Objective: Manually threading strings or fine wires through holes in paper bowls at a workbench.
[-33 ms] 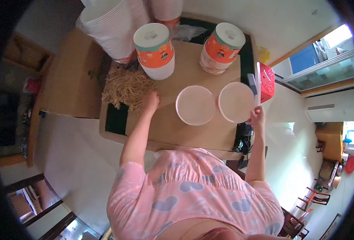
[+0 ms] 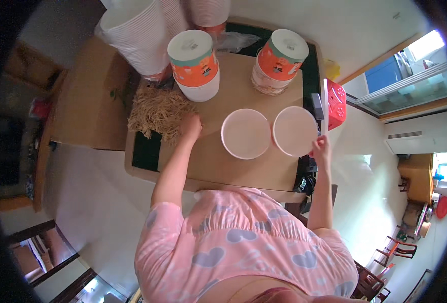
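Two round white paper tubs (image 2: 245,134) stand side by side on the cardboard, their open tops facing up. At the far right edge of the right tub (image 2: 294,131), my right hand (image 2: 321,147) is closed on the rim with its fingers pinched. My left hand (image 2: 191,127) is curled closed beside a tangled pile of tan shredded paper (image 2: 158,112), against its right edge. Whatever it may hold is hidden by the fingers. Beyond the pile, an upside-down orange, green and white tub (image 2: 195,65) sits on a white one.
Another upside-down orange tub stack (image 2: 280,63) stands at the back right. Tall nested white tubs (image 2: 140,40) rise at the back left, next to a large cardboard box (image 2: 89,101). A red basket (image 2: 337,103) is beyond the table's right side; a black device with cables (image 2: 304,184) lies near the right edge.
The right tub has shifted slightly left, closer to the other tub, with my right hand moving along at its rim. My left hand stays beside the pile.
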Tool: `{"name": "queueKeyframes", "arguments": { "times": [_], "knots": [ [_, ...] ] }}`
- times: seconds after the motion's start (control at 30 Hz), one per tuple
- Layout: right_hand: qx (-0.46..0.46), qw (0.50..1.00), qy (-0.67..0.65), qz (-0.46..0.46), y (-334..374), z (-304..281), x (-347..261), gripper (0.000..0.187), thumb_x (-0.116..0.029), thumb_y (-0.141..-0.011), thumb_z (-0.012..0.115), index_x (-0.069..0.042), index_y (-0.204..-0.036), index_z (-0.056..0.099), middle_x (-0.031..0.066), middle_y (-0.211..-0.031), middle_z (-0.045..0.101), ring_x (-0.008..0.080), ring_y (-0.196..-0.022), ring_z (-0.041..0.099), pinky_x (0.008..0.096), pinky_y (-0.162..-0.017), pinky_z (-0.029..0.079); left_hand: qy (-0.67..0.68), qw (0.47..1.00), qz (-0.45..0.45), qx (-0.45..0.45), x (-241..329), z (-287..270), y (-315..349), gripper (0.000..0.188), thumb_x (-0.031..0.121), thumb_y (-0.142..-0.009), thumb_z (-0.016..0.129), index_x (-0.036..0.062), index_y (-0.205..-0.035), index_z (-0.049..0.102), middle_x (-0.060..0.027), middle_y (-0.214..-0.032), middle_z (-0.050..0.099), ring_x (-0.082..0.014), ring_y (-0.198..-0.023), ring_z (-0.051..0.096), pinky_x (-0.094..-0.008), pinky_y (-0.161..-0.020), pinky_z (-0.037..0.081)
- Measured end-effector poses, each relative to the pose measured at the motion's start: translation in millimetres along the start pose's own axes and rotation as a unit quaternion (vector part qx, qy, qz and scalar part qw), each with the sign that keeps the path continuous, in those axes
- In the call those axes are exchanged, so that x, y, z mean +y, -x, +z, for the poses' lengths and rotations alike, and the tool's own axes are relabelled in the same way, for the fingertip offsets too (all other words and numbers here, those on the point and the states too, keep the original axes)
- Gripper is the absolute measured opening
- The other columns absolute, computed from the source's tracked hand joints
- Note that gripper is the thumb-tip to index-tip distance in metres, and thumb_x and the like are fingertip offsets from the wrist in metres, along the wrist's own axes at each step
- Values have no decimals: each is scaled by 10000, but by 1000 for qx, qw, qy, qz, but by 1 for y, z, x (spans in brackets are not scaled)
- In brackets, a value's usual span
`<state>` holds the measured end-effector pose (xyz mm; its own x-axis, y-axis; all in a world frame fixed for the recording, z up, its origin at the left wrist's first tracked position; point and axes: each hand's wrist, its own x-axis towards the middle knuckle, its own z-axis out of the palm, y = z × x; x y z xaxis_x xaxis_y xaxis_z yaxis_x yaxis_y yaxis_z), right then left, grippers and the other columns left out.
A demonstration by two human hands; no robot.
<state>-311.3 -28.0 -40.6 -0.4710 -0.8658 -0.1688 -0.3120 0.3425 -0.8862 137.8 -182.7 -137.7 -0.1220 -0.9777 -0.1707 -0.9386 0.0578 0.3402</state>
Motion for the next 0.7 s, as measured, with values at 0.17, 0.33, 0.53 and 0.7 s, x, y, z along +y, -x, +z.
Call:
{"name": "queueKeyframes", "arguments": {
  "times": [0.17,0.33,0.53,0.7],
  "knots": [
    [-15,998,-21,66,2,41,6,122,-63,-829,565,-24,-868,456,76,-613,562,128,-421,533,258,-382,449,-177,965,113,156,-35,41,-6,200,134,-761,582,46,-933,630,-209,-870,612,-286,-856,619,-451,-736,491],
    [8,997,-5,74,3,29,15,130,-104,-848,593,-27,-882,494,74,-663,592,135,-504,575,248,-462,464,121,991,33,53,18,-29,-18,174,136,-788,599,45,-937,599,-149,-850,632,-258,-811,620,-391,-699,483],
    [100,986,15,-131,18,25,-27,172,-102,-857,594,-26,-1006,552,65,-876,614,150,-780,606,258,-684,483,413,865,101,265,56,-207,46,64,108,-890,557,46,-899,568,-17,-809,622,-98,-710,558,-239,-641,446],
    [47,979,-85,-180,51,44,-96,138,26,-836,532,-7,-964,574,72,-904,618,133,-833,593,241,-753,465,471,730,189,458,99,-303,134,49,42,-882,544,10,-919,548,-131,-873,637,-142,-699,572,-241,-636,460]
  ]
}}
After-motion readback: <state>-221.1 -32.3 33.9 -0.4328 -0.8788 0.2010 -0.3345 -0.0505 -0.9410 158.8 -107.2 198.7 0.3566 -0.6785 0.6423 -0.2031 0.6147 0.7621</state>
